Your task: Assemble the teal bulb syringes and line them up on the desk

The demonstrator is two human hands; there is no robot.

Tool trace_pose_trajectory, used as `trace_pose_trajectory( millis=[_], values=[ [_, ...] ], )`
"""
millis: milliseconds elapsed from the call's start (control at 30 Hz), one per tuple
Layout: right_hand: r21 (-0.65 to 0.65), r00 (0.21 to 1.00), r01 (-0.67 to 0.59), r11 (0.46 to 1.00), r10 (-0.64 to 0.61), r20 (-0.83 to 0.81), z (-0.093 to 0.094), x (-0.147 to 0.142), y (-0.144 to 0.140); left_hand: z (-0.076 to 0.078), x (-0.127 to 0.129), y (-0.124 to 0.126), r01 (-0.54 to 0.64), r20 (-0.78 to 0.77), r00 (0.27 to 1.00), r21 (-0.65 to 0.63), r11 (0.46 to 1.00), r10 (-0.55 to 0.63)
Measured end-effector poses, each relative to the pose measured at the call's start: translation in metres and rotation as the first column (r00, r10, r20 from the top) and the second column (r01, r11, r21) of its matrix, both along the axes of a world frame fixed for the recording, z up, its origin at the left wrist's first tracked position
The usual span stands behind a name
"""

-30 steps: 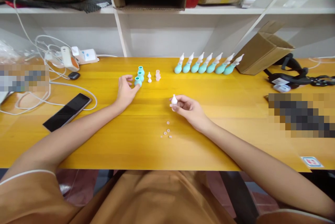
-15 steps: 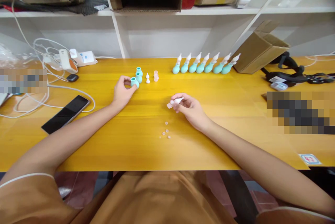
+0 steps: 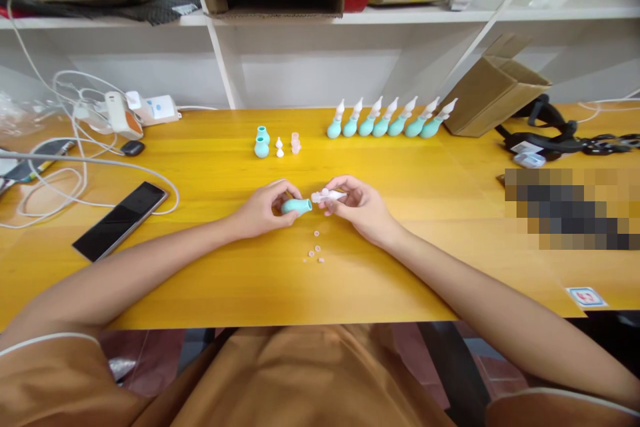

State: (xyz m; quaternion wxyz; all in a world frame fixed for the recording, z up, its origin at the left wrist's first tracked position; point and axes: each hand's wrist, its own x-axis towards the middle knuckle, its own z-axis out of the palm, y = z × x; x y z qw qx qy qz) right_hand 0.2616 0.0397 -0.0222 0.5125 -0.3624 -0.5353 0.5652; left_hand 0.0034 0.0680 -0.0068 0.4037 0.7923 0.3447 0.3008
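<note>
— So, what do the hands hold?
— The left hand [image 3: 261, 208] pinches a green bulb [image 3: 296, 206]. The right hand [image 3: 357, 204] pinches a white tip [image 3: 327, 196], right beside it, over the table [image 3: 210, 267].

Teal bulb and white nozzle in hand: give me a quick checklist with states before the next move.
1. Left hand grips teal bulb: ok.
2. Right hand grips white nozzle: ok.
3. Nozzle base faces bulb opening: ok.
4. Nozzle seated in bulb: not ok, apart.
5. Small pink rings lie on the table near the hands: ok.
6. Ring fitted inside nozzle: cannot tell.
</note>
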Motion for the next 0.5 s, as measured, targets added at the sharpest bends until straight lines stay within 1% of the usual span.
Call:
trace_pose_trajectory(
  millis=[67, 133, 367, 433, 500],
  values=[
    [0.003, 1.0, -0.019, 1.0, 0.019, -0.013, -0.0001, -0.0002, 0.0002, -0.0034, 0.0004, 0.0023, 0.006, 0.057, 0.998, -0.12, 0.993, 0.001],
    [0.026, 0.999, -0.034, 0.999, 0.034, 0.005, 0.0007, 0.0005, 0.0003, -0.0053, 0.0007, 0.0039, 0.0, 0.101, 0.995, -0.184, 0.983, 0.019],
    [0.092, 0.993, -0.085, 0.992, 0.077, 0.092, 0.0032, 0.005, -0.001, -0.001, 0.0003, 0.0016, 0.018, 0.083, 0.997, -0.166, 0.986, -0.004],
    [0.119, 0.991, -0.087, 0.989, 0.074, 0.112, 0.0036, 0.0059, -0.0013, -0.0018, 0.0001, 0.0026, 0.019, 0.117, 0.993, -0.192, 0.981, 0.004],
    [0.156, 0.989, -0.071, 0.985, 0.05, 0.138, 0.0048, 0.0072, -0.0014, -0.0035, 0.0001, 0.0047, 0.033, 0.171, 0.985, -0.261, 0.965, 0.013]
  ],
)
